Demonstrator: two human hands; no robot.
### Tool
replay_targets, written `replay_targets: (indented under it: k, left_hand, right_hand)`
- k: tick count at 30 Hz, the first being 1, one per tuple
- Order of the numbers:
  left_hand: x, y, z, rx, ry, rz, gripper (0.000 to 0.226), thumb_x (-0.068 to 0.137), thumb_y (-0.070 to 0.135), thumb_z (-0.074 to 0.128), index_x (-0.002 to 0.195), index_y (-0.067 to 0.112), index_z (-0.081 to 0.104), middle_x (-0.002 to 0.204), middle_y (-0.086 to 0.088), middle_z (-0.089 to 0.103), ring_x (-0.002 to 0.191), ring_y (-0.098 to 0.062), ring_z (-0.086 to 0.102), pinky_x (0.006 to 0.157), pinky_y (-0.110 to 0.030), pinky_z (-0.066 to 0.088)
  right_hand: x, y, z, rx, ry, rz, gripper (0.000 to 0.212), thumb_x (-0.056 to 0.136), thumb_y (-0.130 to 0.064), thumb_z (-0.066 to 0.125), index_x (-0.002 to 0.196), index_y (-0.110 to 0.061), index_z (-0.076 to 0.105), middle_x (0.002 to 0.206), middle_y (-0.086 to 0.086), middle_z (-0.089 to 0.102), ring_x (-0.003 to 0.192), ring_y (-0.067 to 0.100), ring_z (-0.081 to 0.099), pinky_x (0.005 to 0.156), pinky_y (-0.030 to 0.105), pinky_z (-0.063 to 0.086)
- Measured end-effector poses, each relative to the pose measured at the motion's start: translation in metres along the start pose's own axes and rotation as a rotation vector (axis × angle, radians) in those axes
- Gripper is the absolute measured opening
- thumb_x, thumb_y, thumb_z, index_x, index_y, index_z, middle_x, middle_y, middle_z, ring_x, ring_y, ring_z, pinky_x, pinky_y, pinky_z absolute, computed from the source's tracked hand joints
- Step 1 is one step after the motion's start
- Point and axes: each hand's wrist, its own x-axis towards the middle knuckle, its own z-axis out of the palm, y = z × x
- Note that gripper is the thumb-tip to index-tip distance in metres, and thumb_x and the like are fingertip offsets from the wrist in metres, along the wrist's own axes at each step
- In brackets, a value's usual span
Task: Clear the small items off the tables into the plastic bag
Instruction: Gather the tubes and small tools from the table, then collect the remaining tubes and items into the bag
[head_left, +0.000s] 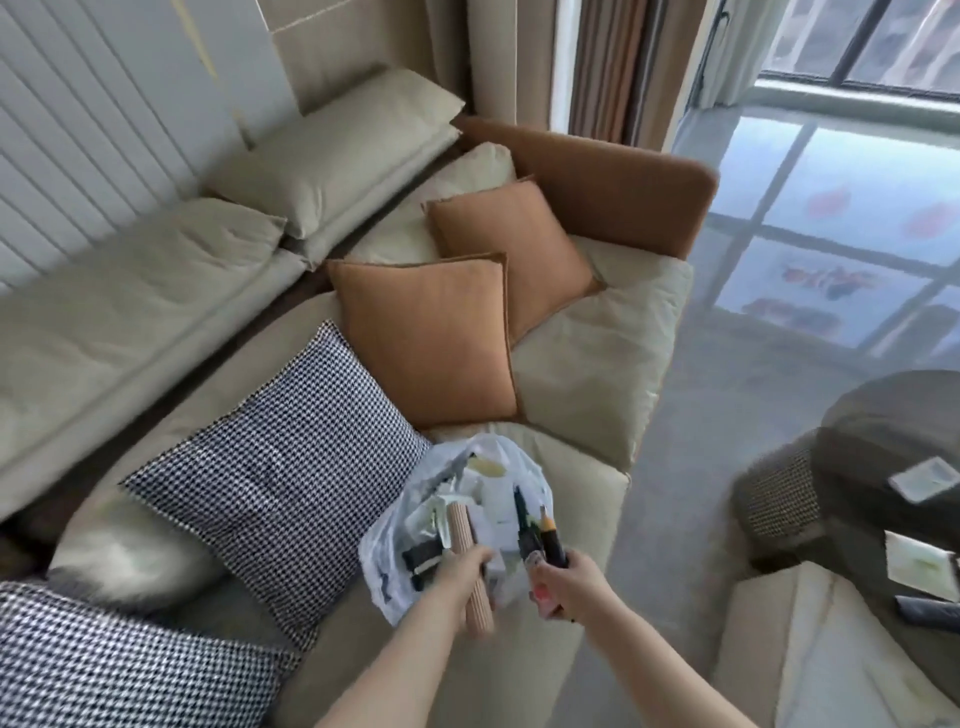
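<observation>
I see a thin, translucent white plastic bag (457, 525), crinkled and faintly glossy, lying at the front edge of the beige sofa seat (582, 374), whose cloth looks soft, matt and creased. My left hand (462, 571) grips a tan ribbed roll (470, 566), rough like wood or woven fibre. The rust-orange cushions (431, 338) look matt, finely woven; the black-and-white houndstooth pillow (280, 483) looks coarser.

Beige sofa (587, 364) w/ two orange cushions (431, 338), houndstooth pillow (275, 478).

My one head-worn view, wide-angle, looking steeply down and forward, close over the sofa (582, 374), floor beyond.
</observation>
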Motion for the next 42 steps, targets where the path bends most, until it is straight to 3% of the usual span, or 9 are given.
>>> replay_targets:
  k: [4, 13, 18, 21, 25, 29, 33, 37, 42]
  left_hand:
    - [0.049, 0.013, -0.028, 0.118, 0.106, -0.021, 0.046, 0.085, 0.017, 0.062, 0.122, -0.001, 0.043, 0.101, -0.019, 0.059, 0.085, -0.03, 0.061, 0.067, -0.029, 0.047]
    - [0.141, 0.035, -0.028, 0.615, 0.19, 0.117, 0.049, 0.082, 0.027, 0.06, 0.125, 0.016, 0.04, 0.095, 0.001, 0.058, 0.074, -0.015, 0.06, 0.052, -0.024, 0.043]
    - [0.167, 0.027, -0.032, 0.78, 0.207, 0.171, 0.051, 0.083, 0.028, 0.062, 0.131, 0.021, 0.046, 0.127, -0.003, 0.054, 0.107, -0.023, 0.058, 0.083, -0.033, 0.05]
    - [0.173, 0.019, -0.036, 0.787, 0.199, 0.16, 0.054, 0.085, 0.023, 0.06, 0.136, 0.024, 0.042, 0.138, -0.001, 0.047, 0.115, -0.022, 0.054, 0.087, -0.032, 0.048]
    - [0.168, 0.019, -0.034, 0.81, 0.161, 0.152, 0.059, 0.082, 0.022, 0.064, 0.136, 0.023, 0.042, 0.136, -0.003, 0.047, 0.114, -0.021, 0.053, 0.087, -0.03, 0.048]
    - [0.153, 0.025, -0.025, 0.841, 0.135, 0.157, 0.06, 0.081, 0.024, 0.066, 0.136, 0.019, 0.042, 0.133, -0.001, 0.05, 0.114, -0.02, 0.053, 0.084, -0.028, 0.045]
    - [0.136, 0.03, -0.008, 0.806, 0.087, 0.173, 0.049, 0.083, 0.019, 0.062, 0.129, 0.016, 0.046, 0.121, -0.005, 0.057, 0.099, -0.02, 0.056, 0.079, -0.03, 0.049]
    - [0.11, 0.034, 0.019, 0.876, -0.065, 0.242, 0.05, 0.087, 0.022, 0.06, 0.133, 0.017, 0.042, 0.122, -0.006, 0.057, 0.109, -0.023, 0.056, 0.084, -0.029, 0.043]
    - [0.062, 0.03, 0.062, 1.061, -0.231, 0.334, 0.039, 0.087, 0.026, 0.057, 0.124, 0.017, 0.051, 0.116, -0.005, 0.062, 0.106, -0.025, 0.056, 0.09, -0.03, 0.046]
  right_hand:
    - [0.038, -0.015, 0.031, -0.167, 0.063, 0.045, 0.009, 0.089, -0.018, 0.052, 0.084, -0.011, 0.054, 0.058, 0.003, 0.054, 0.052, 0.016, 0.051, 0.052, 0.026, 0.046]
    - [0.121, -0.039, 0.063, -0.357, 0.171, -0.01, 0.022, 0.086, -0.014, 0.05, 0.107, -0.014, 0.052, 0.071, -0.001, 0.052, 0.054, 0.012, 0.05, 0.046, 0.021, 0.036]
    - [0.144, -0.036, 0.061, -0.499, 0.086, -0.019, 0.05, 0.084, -0.007, 0.051, 0.131, -0.022, 0.046, 0.104, -0.002, 0.062, 0.075, 0.01, 0.058, 0.051, 0.018, 0.04]
    - [0.149, -0.031, 0.055, -0.552, 0.102, 0.012, 0.022, 0.084, -0.008, 0.049, 0.1, -0.022, 0.054, 0.1, 0.0, 0.059, 0.072, 0.006, 0.049, 0.052, 0.019, 0.033]
    - [0.142, -0.032, 0.046, -0.499, 0.145, 0.058, 0.04, 0.087, -0.011, 0.05, 0.127, -0.013, 0.051, 0.112, 0.001, 0.059, 0.084, 0.012, 0.058, 0.063, 0.019, 0.046]
    - [0.123, -0.032, 0.036, -0.483, 0.149, 0.07, 0.044, 0.088, -0.012, 0.052, 0.132, -0.015, 0.05, 0.124, -0.001, 0.056, 0.101, 0.012, 0.057, 0.07, 0.017, 0.04]
    - [0.104, -0.026, 0.018, -0.452, 0.187, 0.069, 0.008, 0.084, -0.014, 0.057, 0.088, -0.02, 0.058, 0.088, -0.001, 0.061, 0.078, 0.014, 0.059, 0.069, 0.029, 0.045]
    - [0.072, -0.019, -0.008, -0.413, 0.271, 0.074, 0.037, 0.087, -0.014, 0.056, 0.123, -0.01, 0.056, 0.119, 0.006, 0.062, 0.102, 0.022, 0.061, 0.081, 0.03, 0.048]
    - [0.027, 0.005, -0.054, -0.383, 0.374, 0.074, 0.042, 0.086, -0.015, 0.054, 0.128, -0.012, 0.053, 0.126, 0.005, 0.06, 0.112, 0.02, 0.058, 0.083, 0.022, 0.045]
